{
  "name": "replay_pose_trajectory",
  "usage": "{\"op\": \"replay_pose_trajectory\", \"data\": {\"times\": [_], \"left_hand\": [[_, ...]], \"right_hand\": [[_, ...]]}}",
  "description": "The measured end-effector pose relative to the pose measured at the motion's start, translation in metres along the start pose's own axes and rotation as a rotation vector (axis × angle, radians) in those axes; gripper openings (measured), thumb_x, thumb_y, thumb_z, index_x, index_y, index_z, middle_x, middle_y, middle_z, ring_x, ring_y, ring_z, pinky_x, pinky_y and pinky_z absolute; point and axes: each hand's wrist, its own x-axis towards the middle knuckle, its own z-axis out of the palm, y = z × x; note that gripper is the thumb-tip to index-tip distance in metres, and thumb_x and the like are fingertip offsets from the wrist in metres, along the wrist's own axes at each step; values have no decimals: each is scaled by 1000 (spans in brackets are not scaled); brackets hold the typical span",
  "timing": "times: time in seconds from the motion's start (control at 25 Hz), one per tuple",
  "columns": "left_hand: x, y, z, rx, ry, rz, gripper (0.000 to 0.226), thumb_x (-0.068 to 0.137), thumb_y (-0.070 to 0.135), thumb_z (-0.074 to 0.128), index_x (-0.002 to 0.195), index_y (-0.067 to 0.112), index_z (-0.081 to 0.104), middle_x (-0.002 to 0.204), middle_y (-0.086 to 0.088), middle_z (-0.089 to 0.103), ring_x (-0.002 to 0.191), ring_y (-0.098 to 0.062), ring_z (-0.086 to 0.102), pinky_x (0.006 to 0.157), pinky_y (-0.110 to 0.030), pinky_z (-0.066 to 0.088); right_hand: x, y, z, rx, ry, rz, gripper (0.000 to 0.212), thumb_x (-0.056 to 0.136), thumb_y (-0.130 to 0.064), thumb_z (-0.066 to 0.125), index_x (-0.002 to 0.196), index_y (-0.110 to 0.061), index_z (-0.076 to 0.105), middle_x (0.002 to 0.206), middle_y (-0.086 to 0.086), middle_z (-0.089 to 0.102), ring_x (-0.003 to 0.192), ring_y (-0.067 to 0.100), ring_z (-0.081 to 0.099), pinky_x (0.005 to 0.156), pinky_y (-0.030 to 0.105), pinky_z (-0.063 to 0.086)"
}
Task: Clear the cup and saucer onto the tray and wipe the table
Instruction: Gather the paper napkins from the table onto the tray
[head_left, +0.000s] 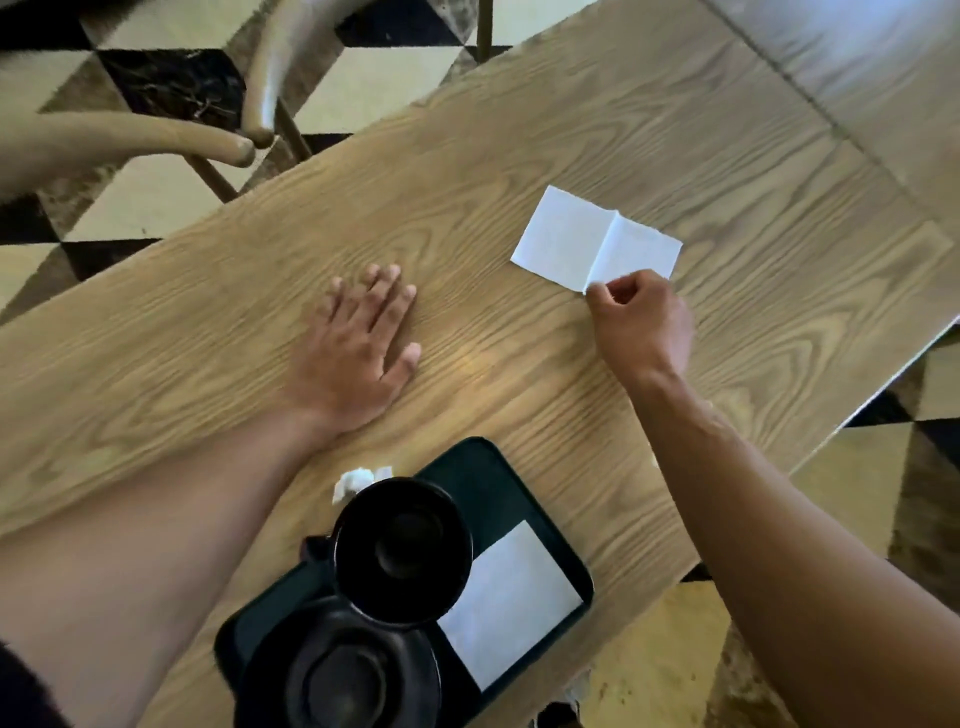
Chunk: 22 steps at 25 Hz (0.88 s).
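A black cup (402, 551) and a black saucer (337, 675) stand on the dark tray (524, 499) at the near edge of the wooden table (519, 130). A flat white napkin (511, 603) lies on the tray's right half. A second white napkin (592, 236), partly unfolded, lies on the table farther out. My right hand (641, 325) pinches this napkin's near corner between thumb and fingers. My left hand (358, 348) rests flat on the table, fingers spread, holding nothing.
A small crumpled white scrap (356, 480) lies on the table just beyond the tray's far left corner. A wooden chair (260, 88) stands off the table's far left side over a checkered floor (156, 197). A pale padded bench (857, 67) is at the top right.
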Motion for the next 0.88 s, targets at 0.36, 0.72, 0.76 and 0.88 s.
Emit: {"op": "replay_pose_trajectory", "data": {"times": [0.36,0.72,0.76,0.88], "left_hand": [[3,-5,7,-60,147,11,63,93,40,42,148,9,50,161,-13,40,152,-30,32,123,-57,23],[2,-5,7,-69,158,2,64,92,41,43,148,11,50,161,-12,41,152,-28,32,125,-53,20],[3,-5,7,-66,159,3,64,92,42,42,148,11,50,161,-11,40,152,-28,31,125,-53,20],[3,-4,6,-64,143,-4,65,93,43,40,149,11,48,163,-10,38,153,-26,29,125,-52,18]], "right_hand": [[36,-14,19,-200,-6,-27,36,82,-40,61,62,-11,58,63,0,56,71,28,59,61,30,36],[0,-2,-15,35,176,-154,18,78,-38,62,77,-20,61,81,-6,65,83,17,60,71,27,38],[-8,0,-24,74,194,-169,17,78,-36,62,76,-20,60,78,-7,64,80,17,60,67,23,37],[-34,8,-52,298,180,-169,6,74,-30,60,72,-24,59,78,-12,70,85,6,68,66,14,50]]}}
